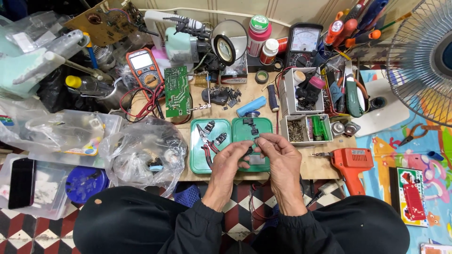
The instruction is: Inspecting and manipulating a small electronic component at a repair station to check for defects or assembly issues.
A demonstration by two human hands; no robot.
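1. Both hands meet over a green tray (263, 123): the left hand (227, 162) and the right hand (281, 157) pinch a small black part (248, 151) between their fingertips, fingers closed on it from either side, just above the tray's near edge.
2. A second green tray (197, 162) lies touching the first on its left; red-handled pliers (205, 143) and two small black switches (214, 133) rest in it.
3. Another black part (249, 123) sits at the far end of the tray under the hands, near a blue cylinder (251, 106).
4. Beyond the trays, a green circuit board (177, 91) leans beside an orange multimeter (144, 68) with red leads.
5. To the right, a white compartment box (306, 128) holds screws and green pieces; an orange power tool (352, 165) lies at the table's edge.
6. To the left, a clear plastic bag (141, 155) of parts bulges beside a clear tub (70, 131).
7. A fan grille (419, 61) fills the upper right corner, and an analog meter (304, 44) stands at the back of the table.
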